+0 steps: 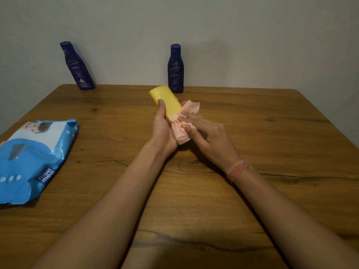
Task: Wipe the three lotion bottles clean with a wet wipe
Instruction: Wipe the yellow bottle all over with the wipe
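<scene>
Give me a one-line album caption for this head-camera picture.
Left hand holds a yellow bottle while right hand rubs it with a wipe; two blue bottles wait behind.

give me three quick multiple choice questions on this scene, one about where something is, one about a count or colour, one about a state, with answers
1. Where does the wipes pack lie?
A. on the table's left side
B. against the wall
C. under the right hand

2. How many dark blue bottles stand at the table's far edge?
A. one
B. two
C. three

3. What state is the yellow bottle in?
A. standing on the table
B. lying flat on the table
C. held tilted in the left hand

Answers:
1 A, it rests left of both arms.
2 B, a left one and a middle one.
3 C, the left hand grips it while the right hand presses a wipe on it.
</scene>
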A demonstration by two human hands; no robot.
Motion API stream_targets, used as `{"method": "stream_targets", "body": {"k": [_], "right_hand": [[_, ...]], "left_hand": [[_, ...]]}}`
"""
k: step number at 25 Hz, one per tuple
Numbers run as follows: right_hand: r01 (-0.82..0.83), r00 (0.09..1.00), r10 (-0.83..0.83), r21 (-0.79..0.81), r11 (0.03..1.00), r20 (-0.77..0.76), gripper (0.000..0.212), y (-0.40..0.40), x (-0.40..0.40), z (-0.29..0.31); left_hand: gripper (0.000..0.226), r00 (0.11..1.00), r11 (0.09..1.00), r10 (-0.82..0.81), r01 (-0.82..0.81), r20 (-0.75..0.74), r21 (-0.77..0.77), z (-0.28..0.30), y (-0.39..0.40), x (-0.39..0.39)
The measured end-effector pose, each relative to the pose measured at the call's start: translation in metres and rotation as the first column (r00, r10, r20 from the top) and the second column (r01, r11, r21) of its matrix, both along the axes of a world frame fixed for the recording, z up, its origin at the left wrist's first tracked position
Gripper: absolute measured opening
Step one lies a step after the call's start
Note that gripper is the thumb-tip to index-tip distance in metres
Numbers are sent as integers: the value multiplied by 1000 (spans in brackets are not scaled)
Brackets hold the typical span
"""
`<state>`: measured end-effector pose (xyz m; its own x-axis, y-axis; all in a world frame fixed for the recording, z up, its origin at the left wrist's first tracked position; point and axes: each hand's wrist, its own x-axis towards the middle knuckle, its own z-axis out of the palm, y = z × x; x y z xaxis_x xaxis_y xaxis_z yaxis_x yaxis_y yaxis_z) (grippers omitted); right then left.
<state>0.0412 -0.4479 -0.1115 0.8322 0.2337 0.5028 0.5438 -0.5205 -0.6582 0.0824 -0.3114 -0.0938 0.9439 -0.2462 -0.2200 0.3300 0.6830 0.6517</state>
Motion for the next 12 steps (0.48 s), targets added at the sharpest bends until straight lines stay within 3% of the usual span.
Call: {"method": "stream_targets", "body": {"k": [4, 9, 12], "right_hand": [[112, 994, -112, 24, 993, 20, 35, -7, 2, 2], [175, 977, -166, -58, 983, 134, 41, 3, 0, 3], [190, 972, -187, -4, 982, 145, 31, -4, 3, 2]], "left_hand": [[57, 991, 987, 112, -118, -67, -111, -1, 5, 4], [60, 996, 994, -40, 32, -80, -105, 0, -5, -6], [58, 997, 996, -46, 41, -57, -81, 0, -8, -7]]}}
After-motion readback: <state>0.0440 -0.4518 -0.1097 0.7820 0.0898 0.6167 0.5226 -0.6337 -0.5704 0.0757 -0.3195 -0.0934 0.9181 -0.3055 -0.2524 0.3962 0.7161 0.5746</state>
